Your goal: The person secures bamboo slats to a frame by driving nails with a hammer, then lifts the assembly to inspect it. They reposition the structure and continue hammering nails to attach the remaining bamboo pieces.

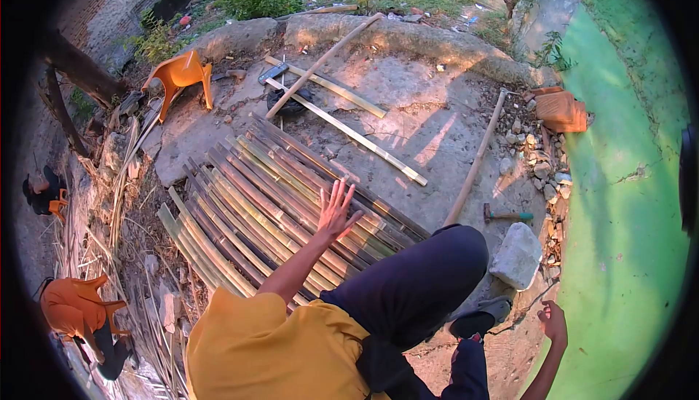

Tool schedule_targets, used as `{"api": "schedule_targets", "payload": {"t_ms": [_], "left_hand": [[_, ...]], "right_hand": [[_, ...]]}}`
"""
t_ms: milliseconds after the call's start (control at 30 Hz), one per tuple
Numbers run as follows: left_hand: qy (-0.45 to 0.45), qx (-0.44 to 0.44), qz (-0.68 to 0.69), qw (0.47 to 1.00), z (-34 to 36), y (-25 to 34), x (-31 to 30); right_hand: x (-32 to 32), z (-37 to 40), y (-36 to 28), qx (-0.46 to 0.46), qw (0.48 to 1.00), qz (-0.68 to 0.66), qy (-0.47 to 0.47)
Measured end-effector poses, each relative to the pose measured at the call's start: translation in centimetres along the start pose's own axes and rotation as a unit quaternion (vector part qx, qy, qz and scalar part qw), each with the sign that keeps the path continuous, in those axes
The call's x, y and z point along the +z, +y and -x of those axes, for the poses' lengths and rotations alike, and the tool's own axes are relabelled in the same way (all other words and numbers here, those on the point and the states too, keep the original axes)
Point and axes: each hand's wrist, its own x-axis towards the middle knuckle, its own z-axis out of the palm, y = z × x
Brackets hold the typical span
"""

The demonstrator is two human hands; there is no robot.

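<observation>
My left hand (337,211) is open over the bamboo poles (266,200), its fingers spread and nothing in its grasp. The poles lie side by side in a wide layer on the ground, some dark brown, some yellow-green. Off to the lower right, beside the green wall, my right hand (553,321) hangs in the air, holding nothing, its fingers loosely bent and apart. Closest to it are my sandaled foot (480,318) and a pale stone block (517,256). A hammer (510,216) with a green handle lies just beyond that block.
Beyond the poles lie a long wooden strip (349,132), a shorter strip (328,87) and a stick (324,65). Another pole (477,156) points toward my knee. An orange chair (182,76) stands at left; a person (84,313) sits lower left. Bricks (561,111) sit against the green wall (626,203).
</observation>
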Motion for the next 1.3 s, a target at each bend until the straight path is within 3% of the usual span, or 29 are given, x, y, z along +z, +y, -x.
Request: {"api": "schedule_targets", "payload": {"t_ms": [33,133,267,400,467,533,567,600,667,700,733,767,867,900,1067,1233,1300], "left_hand": [[-0.021,0.055,-0.005,0.998,-1.0,0.4,0.7],[-0.058,0.056,-0.045,0.996,-1.3,0.4,1.4],[-0.061,0.056,-0.017,0.996,-1.3,0.1,1.4],[-0.052,0.061,-0.026,0.996,-1.3,0.0,1.5],[-0.002,0.075,-0.010,0.997,-2.6,-0.7,1.5],[-0.072,0.056,0.128,0.988,-4.8,-3.0,1.5],[-0.012,0.073,0.097,0.993,-6.5,-3.8,1.4],[-0.009,0.075,0.097,0.992,-8.1,-5.2,2.2],[0.129,0.159,-0.044,0.978,-11.0,-8.1,3.7],[0.131,0.162,-0.043,0.977,-12.4,-8.3,2.5],[-0.076,0.112,-0.061,0.989,-14.1,-8.4,1.2],[-0.281,0.057,-0.076,0.955,-15.2,-8.6,0.6],[-0.225,0.041,0.034,0.973,-16.1,-9.4,1.7],[-0.166,0.060,0.083,0.981,-15.6,-9.6,2.0],[-0.187,0.075,0.040,0.979,-16.3,-9.9,3.2],[-0.073,0.098,0.005,0.992,-15.5,-11.8,7.6],[-0.098,0.107,-0.020,0.989,-15.3,-10.8,6.0]], "right_hand": [[0.0,0.1,0.1,0.002,1.000,-0.002,0.002],[0.0,0.7,0.1,0.021,1.000,-0.003,-0.001],[1.0,1.4,0.1,0.066,0.996,-0.013,-0.054],[1.0,0.4,-1.0,0.061,0.997,0.000,-0.046],[1.3,0.1,-1.2,0.027,1.000,-0.008,-0.006],[1.3,0.5,-1.7,0.027,1.000,-0.015,-0.004],[1.1,0.7,-2.0,0.023,1.000,-0.020,0.001],[0.9,0.9,-2.1,0.023,1.000,-0.021,0.005],[0.7,1.4,-1.9,0.024,1.000,0.007,-0.002],[0.7,1.9,-1.6,0.025,1.000,0.005,0.001],[0.6,2.3,-1.5,0.023,1.000,0.009,0.011],[0.7,2.8,-1.3,0.023,0.999,0.012,0.019],[1.1,4.8,-0.4,0.076,0.997,-0.006,0.006],[1.5,5.4,0.1,0.079,0.997,0.000,0.012],[0.9,7.9,2.7,0.127,0.991,-0.034,-0.016],[-1.1,9.4,4.1,0.127,0.991,-0.039,-0.003],[-2.1,9.7,4.6,0.152,0.987,-0.041,-0.005]]}}
